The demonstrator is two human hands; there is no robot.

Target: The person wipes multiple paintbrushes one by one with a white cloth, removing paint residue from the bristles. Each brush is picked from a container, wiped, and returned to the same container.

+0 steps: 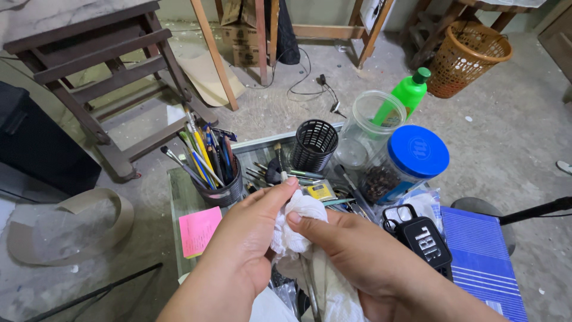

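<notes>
Both hands meet low in the middle of the view, over the near edge of a small cluttered counter (179, 197), and between them sits a crumpled white cloth (298, 229). The left hand (250, 250) comes in from the lower left with its fingers (277, 194) pressed together around the top of the wad, thumb side toward the cloth; the right hand (363, 250) comes in from the lower right and pinches the same wad from the other side, its thumb (310, 222) flat on the fabric. The cloth lies directly between the two sets of fingertips, equally close to both, and its loose tail hangs downward toward the person, so its long axis runs roughly top to bottom. A thin grey handle (308, 286) slants down beneath the wad, partly wrapped; what it belongs to cannot be told. The fabric looks soft, thin and wrinkled. Just beyond the hands stand a dark cup of brushes and pencils (214, 173), an empty black mesh cup (314, 145), a clear plastic jar (369, 128) and a jar with a smooth blue lid (417, 152). A pink sticky pad (199, 229) lies to the left, a small black speaker (424, 238) to the right.
</notes>
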